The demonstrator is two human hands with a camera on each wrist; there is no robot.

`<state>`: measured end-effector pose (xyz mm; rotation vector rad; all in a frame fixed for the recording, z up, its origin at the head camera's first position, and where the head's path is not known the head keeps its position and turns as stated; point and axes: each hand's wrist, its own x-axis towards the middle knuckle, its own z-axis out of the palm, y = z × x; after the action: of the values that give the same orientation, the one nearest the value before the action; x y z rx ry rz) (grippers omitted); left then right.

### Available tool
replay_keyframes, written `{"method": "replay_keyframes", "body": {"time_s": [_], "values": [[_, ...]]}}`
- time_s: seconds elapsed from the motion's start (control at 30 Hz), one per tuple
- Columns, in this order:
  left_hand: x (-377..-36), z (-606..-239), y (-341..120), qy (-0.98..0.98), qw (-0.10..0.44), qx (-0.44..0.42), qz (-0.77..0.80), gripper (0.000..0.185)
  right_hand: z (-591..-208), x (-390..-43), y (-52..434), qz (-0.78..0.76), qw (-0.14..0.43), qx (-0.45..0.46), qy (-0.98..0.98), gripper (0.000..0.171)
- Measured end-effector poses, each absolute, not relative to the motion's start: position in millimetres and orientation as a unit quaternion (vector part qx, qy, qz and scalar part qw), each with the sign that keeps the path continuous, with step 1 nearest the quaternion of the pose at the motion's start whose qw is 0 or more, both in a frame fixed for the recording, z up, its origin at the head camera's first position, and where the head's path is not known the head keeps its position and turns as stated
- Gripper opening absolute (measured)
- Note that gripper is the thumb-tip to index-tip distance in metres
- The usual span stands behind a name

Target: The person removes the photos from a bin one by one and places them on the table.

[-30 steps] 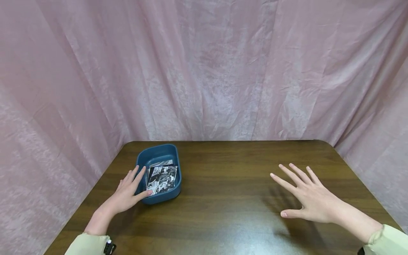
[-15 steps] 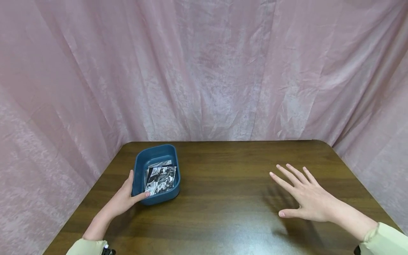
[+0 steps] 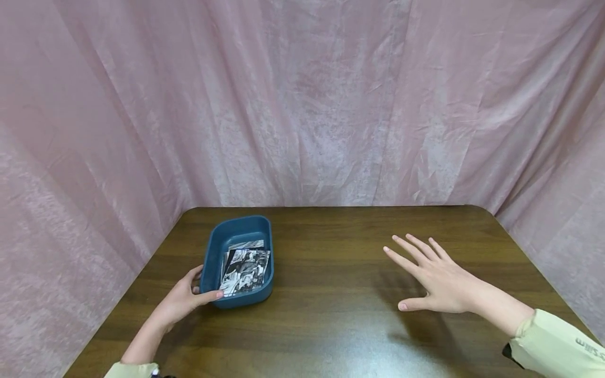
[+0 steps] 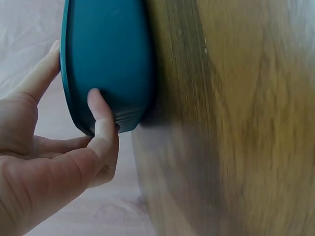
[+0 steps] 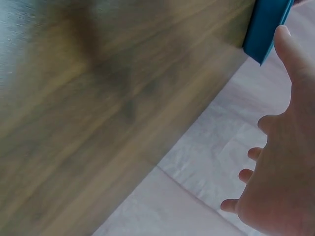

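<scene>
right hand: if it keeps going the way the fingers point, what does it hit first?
Likely nothing on the table. The right hand points up-left toward the far edge and curtain; the blue tub sits well left of that line. Depth is uncertain.

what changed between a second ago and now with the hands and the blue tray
The left hand went from lying open over the blue tray's near corner to gripping that corner, thumb on the rim and fingers on the outer wall. The tray has slid slightly right and turned a little. The right hand drifted left, staying open and spread over the table. The black-and-white photos remain inside the tray.
</scene>
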<state>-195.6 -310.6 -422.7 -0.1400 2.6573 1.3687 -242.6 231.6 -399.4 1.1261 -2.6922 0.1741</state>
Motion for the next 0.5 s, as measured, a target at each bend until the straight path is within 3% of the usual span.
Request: {"method": "replay_keyframes", "body": {"time_s": [0.5], "values": [[-190.8, -427.6, -323.2, 0.797, 0.078, -0.062, 0.595, 0.083, -394.2, -295.2, 172.4, 0.065, 0.076, 0.44, -0.892, 0.098]]}}
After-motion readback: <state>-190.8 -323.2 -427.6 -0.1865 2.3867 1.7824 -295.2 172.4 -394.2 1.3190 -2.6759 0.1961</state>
